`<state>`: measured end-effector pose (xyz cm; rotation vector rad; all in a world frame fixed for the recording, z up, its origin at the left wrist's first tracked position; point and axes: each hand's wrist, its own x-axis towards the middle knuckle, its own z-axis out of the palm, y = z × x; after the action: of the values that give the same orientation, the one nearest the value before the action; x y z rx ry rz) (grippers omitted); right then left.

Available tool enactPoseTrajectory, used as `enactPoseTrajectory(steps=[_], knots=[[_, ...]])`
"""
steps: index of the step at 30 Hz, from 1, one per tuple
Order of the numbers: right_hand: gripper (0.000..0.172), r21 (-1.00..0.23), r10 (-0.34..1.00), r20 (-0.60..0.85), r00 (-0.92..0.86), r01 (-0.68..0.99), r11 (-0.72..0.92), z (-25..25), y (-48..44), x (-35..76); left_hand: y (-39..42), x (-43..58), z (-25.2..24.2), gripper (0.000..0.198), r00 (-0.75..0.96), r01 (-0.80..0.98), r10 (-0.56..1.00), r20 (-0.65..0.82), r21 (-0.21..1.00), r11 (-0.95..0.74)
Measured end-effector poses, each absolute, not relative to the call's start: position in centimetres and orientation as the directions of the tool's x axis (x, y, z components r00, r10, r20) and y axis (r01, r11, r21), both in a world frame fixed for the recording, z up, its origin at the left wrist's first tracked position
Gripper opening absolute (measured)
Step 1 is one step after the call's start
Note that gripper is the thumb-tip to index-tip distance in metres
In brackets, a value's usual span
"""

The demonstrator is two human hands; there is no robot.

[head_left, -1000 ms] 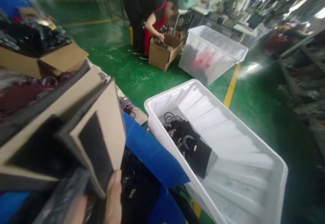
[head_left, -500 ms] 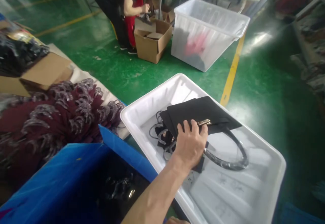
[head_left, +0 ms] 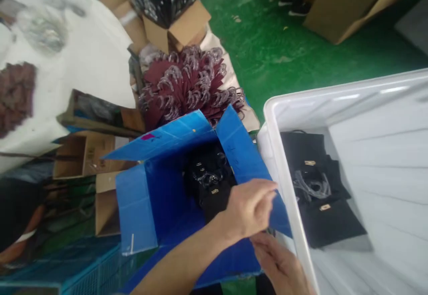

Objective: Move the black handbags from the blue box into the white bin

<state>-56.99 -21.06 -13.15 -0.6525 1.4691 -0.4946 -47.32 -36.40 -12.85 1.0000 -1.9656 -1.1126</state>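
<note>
My left hand [head_left: 249,208] is over the right side of an open blue box [head_left: 174,188], its fingers curled into a pinch. Just below it and close against it is my right hand [head_left: 281,261], fingers bent together. Whatever either hand holds, if anything, is hidden. Inside the blue box lie black handbags [head_left: 214,203] with gold clasps and plastic-wrapped handles. To the right, a white tub [head_left: 277,152] contains several flat black handbags [head_left: 334,223], also with gold clasps; a wrapped handle loop [head_left: 312,186] lies across them.
Beyond the blue box is a pile of maroon bags [head_left: 187,81] with wrapped handles. Behind it stands a carton [head_left: 183,25] filled with black wrapped items. More cartons [head_left: 90,152], a blue crate [head_left: 100,268] and a person's arm [head_left: 26,237] are at left.
My view has swung left and down, from the tub to the blue box. My left hand has left the black handbag in the tub and come beside my right hand.
</note>
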Motion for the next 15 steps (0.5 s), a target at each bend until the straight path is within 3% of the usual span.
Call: enactPoseTrajectory(steps=[2, 3, 5, 6, 10, 15], knots=[[0.055, -0.594, -0.595, -0.804, -0.016, -0.031, 0.804, -13.6, -23.5, -55.0, -36.2, -39.6, -15.6, 0.021, -0.098, -0.442, -0.995, -0.016, 0.897, 0.029], [0.058, -0.565, -0.565, -0.824, -0.049, -0.001, 0.825, -14.1, -24.9, -53.7, -36.2, -35.8, -17.8, 0.021, 0.073, -0.494, -0.984, -0.165, 0.851, -0.18], [0.055, -0.509, -0.501, -0.859, -0.105, 0.067, 0.858, -16.4, -27.8, -50.6, -35.9, -29.0, -22.9, 0.03, 0.289, -0.567, -0.827, -0.482, 0.61, -0.553], [0.051, -0.476, -0.464, -0.877, -0.125, 0.091, 0.875, -18.3, -29.2, -49.0, -35.7, -26.0, -25.6, 0.034, 0.34, -0.557, -0.769, -0.541, 0.543, -0.628], [0.03, -0.306, -0.282, -0.933, -0.224, 0.08, 0.949, -29.2, -33.5, -43.4, -34.2, -18.2, -35.4, 0.045, 0.371, -0.545, -0.667, -0.646, 0.431, -0.72], [0.028, -0.235, -0.206, -0.935, -0.29, 0.07, 0.969, -43.2, -35.5, -41.6, -35.3, -15.7, -44.2, 0.06, 0.243, -0.616, -0.75, -0.615, 0.5, -0.609]])
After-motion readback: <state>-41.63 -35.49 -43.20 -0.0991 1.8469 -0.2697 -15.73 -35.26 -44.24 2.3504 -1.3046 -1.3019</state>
